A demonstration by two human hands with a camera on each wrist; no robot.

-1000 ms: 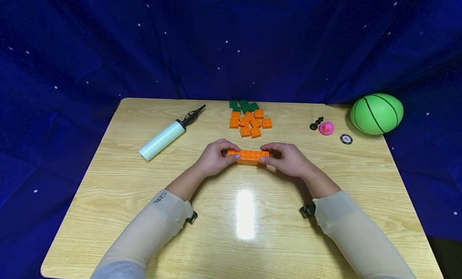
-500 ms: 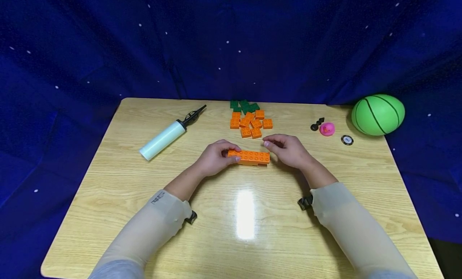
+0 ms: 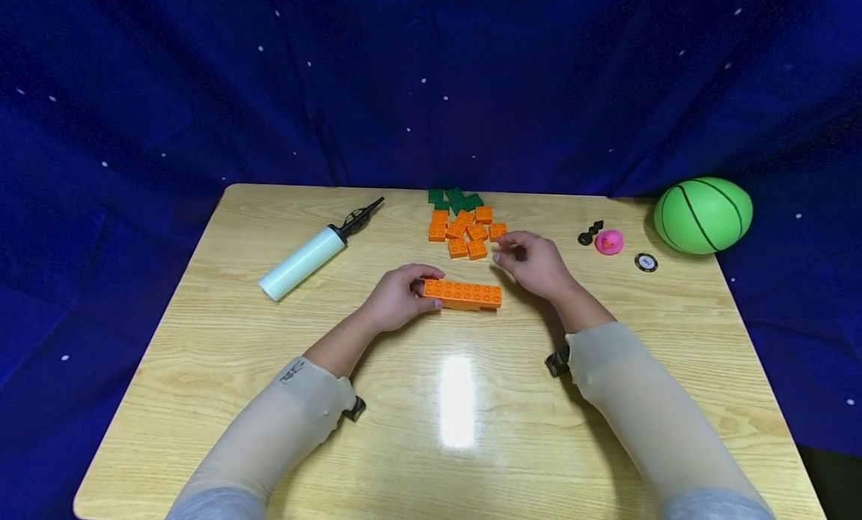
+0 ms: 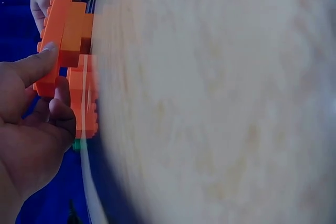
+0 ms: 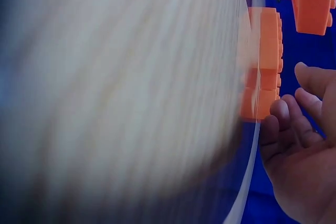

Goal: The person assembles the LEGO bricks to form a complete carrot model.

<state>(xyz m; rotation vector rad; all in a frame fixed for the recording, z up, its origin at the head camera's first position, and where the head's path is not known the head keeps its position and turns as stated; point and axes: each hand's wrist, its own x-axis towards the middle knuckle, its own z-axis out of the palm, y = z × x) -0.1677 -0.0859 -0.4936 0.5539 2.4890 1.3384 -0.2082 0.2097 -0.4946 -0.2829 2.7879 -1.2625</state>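
Currently, left hand [image 3: 397, 300]: pinching left end of orange toy-brick bar [image 3: 466, 292]
Right hand [image 3: 536, 265]: thumb and fingers apart, bent, beside loose orange toy bricks [image 3: 477, 250]

Glare [image 3: 457, 400] whitens the table [image 3: 195, 355], which (in both dimmer wrist views) is blurred, perhaps out of focus.

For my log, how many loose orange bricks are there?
9 orange bricks visible: two left, two front, three middle, one back right, one rightmost near the right hand; some may be hidden.
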